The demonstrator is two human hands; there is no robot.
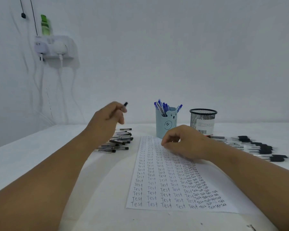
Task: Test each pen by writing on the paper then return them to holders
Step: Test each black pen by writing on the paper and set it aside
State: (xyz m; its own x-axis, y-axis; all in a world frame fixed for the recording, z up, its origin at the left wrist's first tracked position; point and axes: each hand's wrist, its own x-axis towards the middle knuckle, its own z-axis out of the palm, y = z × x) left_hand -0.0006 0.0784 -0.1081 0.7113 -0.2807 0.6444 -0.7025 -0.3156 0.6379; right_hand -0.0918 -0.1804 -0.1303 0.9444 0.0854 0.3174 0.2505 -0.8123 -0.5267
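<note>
1. The left hand (107, 120) hung raised above a heap of black pens (118, 141) on the counter (32, 152), its grip curled round one dark-capped pen (125, 105).
2. The right hand (183, 141) rested on the paper (157, 180), fingers loosely curled, holding nothing.
3. Behind the paper stood a blue bear holder (167, 124) of blue pens (163, 107) and a black mesh holder (203, 120).
4. More pens (257, 147) lay to the right.

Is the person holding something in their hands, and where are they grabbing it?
The left hand grips a pen around its lower part; only the dark top end shows. The right hand holds nothing.
</note>
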